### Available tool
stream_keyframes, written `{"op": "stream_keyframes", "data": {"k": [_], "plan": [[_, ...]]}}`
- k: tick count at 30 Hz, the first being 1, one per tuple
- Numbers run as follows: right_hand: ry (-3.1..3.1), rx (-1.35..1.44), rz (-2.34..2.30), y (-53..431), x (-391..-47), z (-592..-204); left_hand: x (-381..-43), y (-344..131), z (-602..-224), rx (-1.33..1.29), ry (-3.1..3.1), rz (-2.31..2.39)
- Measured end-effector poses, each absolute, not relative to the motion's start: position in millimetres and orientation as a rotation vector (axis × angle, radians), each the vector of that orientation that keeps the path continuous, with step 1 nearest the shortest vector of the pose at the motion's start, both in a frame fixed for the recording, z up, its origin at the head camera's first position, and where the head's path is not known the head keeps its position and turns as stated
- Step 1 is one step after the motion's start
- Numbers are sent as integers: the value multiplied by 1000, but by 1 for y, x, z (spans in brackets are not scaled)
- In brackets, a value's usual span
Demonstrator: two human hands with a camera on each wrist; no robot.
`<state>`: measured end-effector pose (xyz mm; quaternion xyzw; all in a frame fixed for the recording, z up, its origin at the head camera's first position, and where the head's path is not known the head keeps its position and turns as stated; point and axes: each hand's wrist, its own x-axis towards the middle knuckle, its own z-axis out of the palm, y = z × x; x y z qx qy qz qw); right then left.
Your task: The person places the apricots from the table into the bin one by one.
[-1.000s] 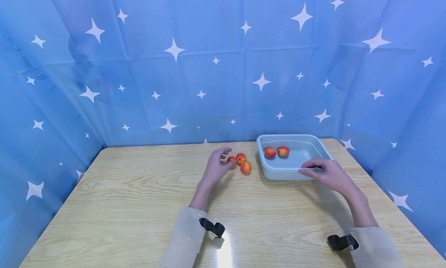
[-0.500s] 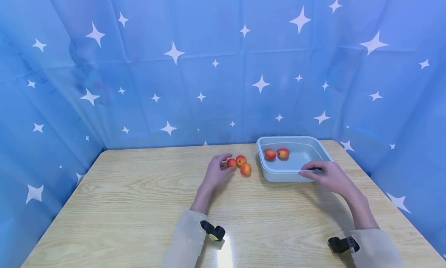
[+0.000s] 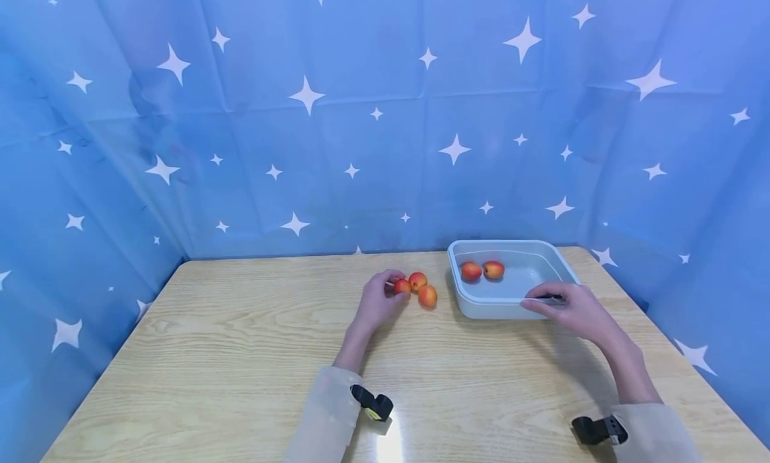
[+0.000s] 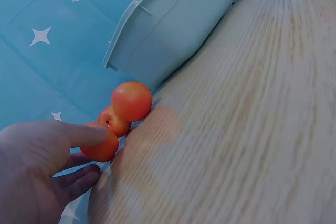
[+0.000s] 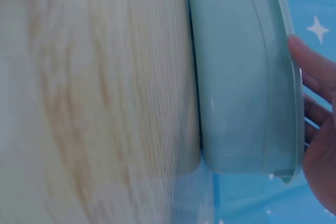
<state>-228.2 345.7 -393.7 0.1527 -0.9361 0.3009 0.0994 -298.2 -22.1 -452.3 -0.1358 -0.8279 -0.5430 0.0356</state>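
My left hand pinches the leftmost of three small red-orange fruits between thumb and fingers. In the left wrist view the thumb lies over this fruit, which is at the table surface, and other fingers curl partly out of sight. Close beside it are a second fruit and a third, more orange one. With thumb and fingers on the near rim, my right hand holds a pale blue plastic box. Inside the box, at its left, lie two more fruits, one beside the other.
The box stands at the back right of a light wood table. A blue curtain with white stars hangs behind the table and along both sides. Each wrist carries a small black camera, the left one and the right one.
My left hand has lowered slightly and its thumb and fingers have come together on the leftmost fruit. The right hand stays on the box rim. The head view has shifted a little.
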Motion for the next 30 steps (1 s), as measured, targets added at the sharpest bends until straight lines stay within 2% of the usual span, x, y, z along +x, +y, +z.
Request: {"op": "stream_keyframes", "data": {"k": [30], "plan": [[-2767, 462, 899, 346, -226, -393, -296, -20, -438, -417, -2403, -1769]]}}
